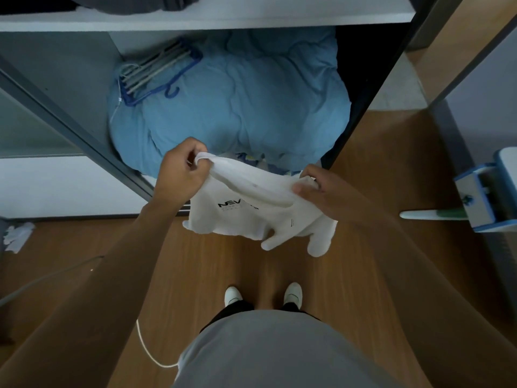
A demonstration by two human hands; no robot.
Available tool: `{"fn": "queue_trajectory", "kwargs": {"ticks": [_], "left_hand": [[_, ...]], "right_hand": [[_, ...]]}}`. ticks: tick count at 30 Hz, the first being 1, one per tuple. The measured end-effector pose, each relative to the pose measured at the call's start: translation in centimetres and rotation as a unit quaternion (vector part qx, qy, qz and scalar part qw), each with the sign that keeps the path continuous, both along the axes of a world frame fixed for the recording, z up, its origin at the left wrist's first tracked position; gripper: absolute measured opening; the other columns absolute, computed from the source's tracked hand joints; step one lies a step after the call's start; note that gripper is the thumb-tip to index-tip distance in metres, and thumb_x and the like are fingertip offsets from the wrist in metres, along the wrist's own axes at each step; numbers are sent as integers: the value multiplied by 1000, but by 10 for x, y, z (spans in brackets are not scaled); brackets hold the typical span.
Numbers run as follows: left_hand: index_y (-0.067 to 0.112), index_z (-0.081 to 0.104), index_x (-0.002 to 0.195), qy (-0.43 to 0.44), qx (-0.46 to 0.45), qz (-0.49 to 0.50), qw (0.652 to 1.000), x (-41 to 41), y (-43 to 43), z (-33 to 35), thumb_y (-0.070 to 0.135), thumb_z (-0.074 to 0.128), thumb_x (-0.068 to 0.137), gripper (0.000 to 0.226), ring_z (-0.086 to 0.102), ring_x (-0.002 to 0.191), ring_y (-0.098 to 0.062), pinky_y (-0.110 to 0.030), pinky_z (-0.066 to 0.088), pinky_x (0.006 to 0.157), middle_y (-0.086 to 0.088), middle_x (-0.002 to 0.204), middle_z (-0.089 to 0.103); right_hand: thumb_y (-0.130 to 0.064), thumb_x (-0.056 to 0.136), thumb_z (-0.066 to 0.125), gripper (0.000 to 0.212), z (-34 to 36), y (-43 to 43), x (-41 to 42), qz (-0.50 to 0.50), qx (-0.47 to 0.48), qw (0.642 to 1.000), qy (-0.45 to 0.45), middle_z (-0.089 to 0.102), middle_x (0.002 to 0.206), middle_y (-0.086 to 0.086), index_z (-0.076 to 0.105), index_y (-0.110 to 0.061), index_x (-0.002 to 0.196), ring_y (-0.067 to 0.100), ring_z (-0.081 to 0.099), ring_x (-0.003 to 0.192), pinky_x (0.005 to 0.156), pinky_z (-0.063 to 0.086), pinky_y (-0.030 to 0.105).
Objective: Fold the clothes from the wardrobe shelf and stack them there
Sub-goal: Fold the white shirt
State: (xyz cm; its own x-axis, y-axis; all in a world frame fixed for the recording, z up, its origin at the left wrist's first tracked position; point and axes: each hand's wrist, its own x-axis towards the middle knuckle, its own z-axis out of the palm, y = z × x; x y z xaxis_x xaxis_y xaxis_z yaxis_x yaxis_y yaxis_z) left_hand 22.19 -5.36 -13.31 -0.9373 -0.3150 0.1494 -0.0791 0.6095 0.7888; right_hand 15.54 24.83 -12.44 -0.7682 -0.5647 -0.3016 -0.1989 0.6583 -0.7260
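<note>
A white T-shirt (pixel 251 211) with black lettering hangs in the air in front of the open wardrobe, above the wooden floor. My left hand (pixel 181 169) pinches its upper left edge in a closed fist. My right hand (pixel 316 189) grips the upper right edge, thumb over the cloth. The shirt sags between both hands, its sleeves dangling below. The white wardrobe shelf (pixel 207 22) runs across the top, with dark grey clothing (pixel 134 2) lying on it, mostly cut off by the frame.
Below the shelf a bulky light-blue duvet (pixel 237 96) fills the compartment, with blue hangers (pixel 156 71) on it. A blue-and-white mop head (pixel 481 200) stands at right. A white cord (pixel 151 351) lies on the floor near my white shoes (pixel 263 296).
</note>
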Motion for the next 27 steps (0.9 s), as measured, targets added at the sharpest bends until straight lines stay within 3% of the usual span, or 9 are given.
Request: {"fn": "queue_trajectory", "kwargs": {"ticks": [3, 6, 9, 14, 19, 22, 24, 27], "left_hand": [[22, 57, 85, 23, -35, 20, 999, -8, 4, 3, 18, 53, 80, 8, 54, 71, -12, -26, 44, 64, 7, 83, 60], [22, 59, 80, -64, -70, 1, 996, -14, -3, 1, 9, 57, 79, 13, 56, 72, -17, -33, 45, 67, 3, 80, 62], [22, 59, 69, -120, -47, -19, 991, -16, -9, 2, 3, 53, 81, 23, 54, 70, -17, -32, 40, 66, 1, 71, 60], [17, 57, 62, -71, 74, -57, 993, -19, -3, 18, 4, 52, 72, 17, 43, 57, -2, -16, 30, 52, 12, 56, 49], [20, 38, 54, -76, 117, -89, 986, -14, -6, 20, 19, 47, 80, 27, 34, 57, -13, -32, 23, 58, 3, 57, 34], [6, 42, 61, -97, 139, -85, 982, -12, -8, 17, 31, 52, 85, 36, 40, 61, -17, -33, 26, 63, -5, 63, 39], [-10, 44, 70, -127, 144, -103, 976, -10, -10, 16, 50, 57, 87, 63, 42, 65, -21, -34, 29, 67, -8, 69, 44], [-12, 49, 73, -141, 165, -139, 966, -7, -9, 19, 68, 64, 81, 82, 41, 68, -20, -33, 31, 66, -7, 72, 45]], "right_hand": [[-37, 101, 56, 18, 0, -3, 2, -48, -60, 994, 83, 53, 77, -7, 45, -34, 87, 0, 50, 63, 55, 40, 14], [-29, 102, 55, 15, 3, -6, 4, -144, -164, 958, 185, 47, 71, -12, 46, -23, 92, -5, 50, 61, 53, 39, 11], [-29, 103, 54, 14, 9, -6, -1, -152, -177, 944, 231, 46, 72, -15, 45, -20, 95, -6, 51, 64, 55, 40, 12], [-42, 101, 53, 22, -1, 10, -11, -118, -111, 966, 200, 55, 77, -7, 47, -21, 99, 5, 55, 65, 56, 45, 23], [-50, 97, 56, 35, -11, 24, -18, -118, -93, 974, 169, 59, 79, 6, 53, -16, 93, 21, 58, 68, 61, 49, 43], [-59, 91, 56, 38, -14, 26, -20, -147, -113, 970, 157, 57, 76, 1, 53, -21, 86, 18, 55, 67, 60, 44, 34], [-57, 90, 58, 35, -17, 28, -23, -189, -152, 960, 142, 54, 74, -1, 53, -23, 82, 7, 51, 62, 57, 40, 20], [-49, 92, 60, 31, -21, 32, -27, -261, -196, 937, 124, 55, 69, -17, 55, -19, 84, -4, 53, 63, 55, 43, 9]]}}
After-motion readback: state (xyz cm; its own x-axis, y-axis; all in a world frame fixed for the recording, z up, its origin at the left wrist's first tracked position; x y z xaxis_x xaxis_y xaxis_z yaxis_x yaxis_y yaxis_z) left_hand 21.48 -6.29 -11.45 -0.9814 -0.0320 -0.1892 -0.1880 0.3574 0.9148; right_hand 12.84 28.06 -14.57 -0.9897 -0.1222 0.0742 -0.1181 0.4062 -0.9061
